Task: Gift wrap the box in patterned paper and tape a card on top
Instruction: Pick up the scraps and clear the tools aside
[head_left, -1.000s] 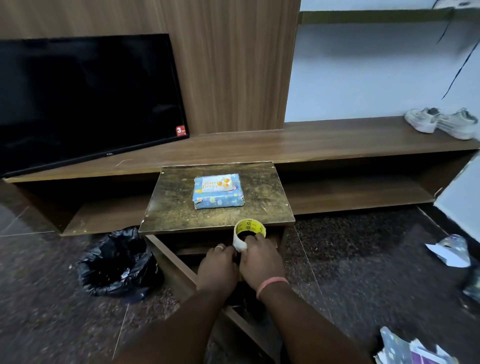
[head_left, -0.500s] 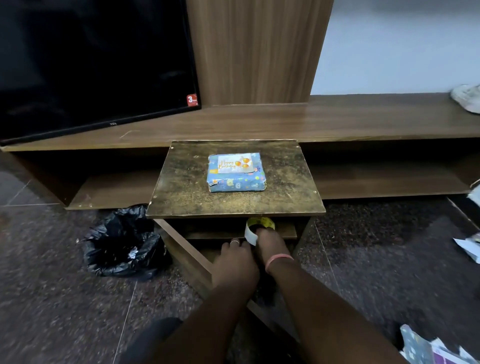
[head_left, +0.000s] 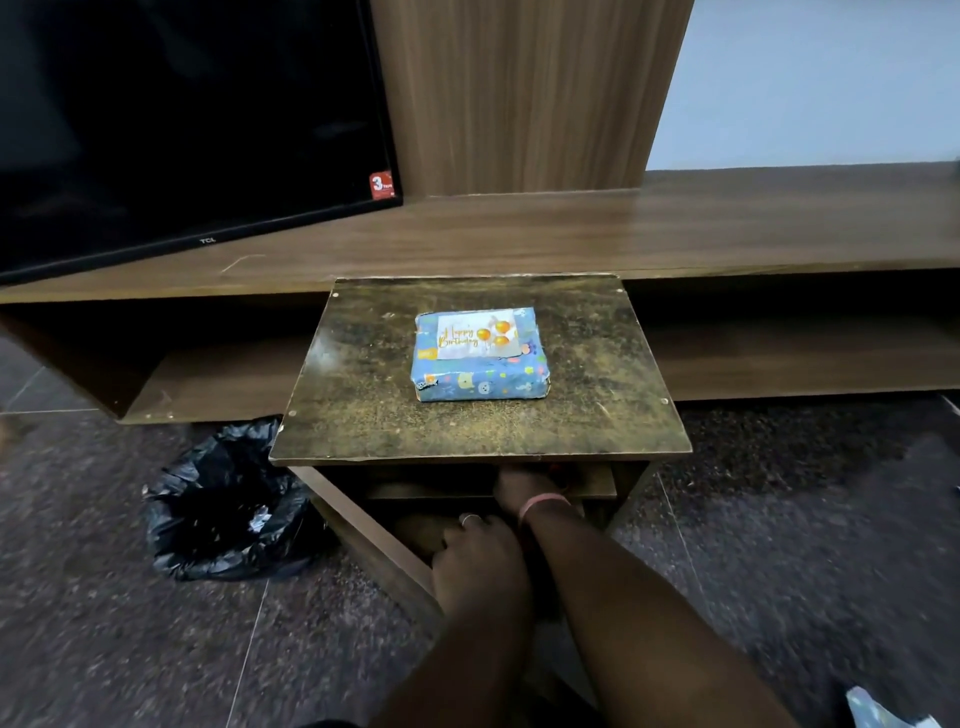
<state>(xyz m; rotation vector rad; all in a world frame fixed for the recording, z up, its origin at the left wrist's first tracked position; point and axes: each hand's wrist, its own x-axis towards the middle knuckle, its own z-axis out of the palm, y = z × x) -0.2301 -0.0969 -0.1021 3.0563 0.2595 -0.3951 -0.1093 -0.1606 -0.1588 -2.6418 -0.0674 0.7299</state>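
Sitting on the table (head_left: 363, 415), wrapped box (head_left: 480, 376) lies beyond both hands' unreadable grip

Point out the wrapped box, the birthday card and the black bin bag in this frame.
wrapped box (head_left: 480, 383): head view, on its patterned blue front side.
birthday card (head_left: 475, 336): head view, on the card's lettering, on top of the box.
black bin bag (head_left: 228, 504): head view, on the crumpled plastic, on the floor.
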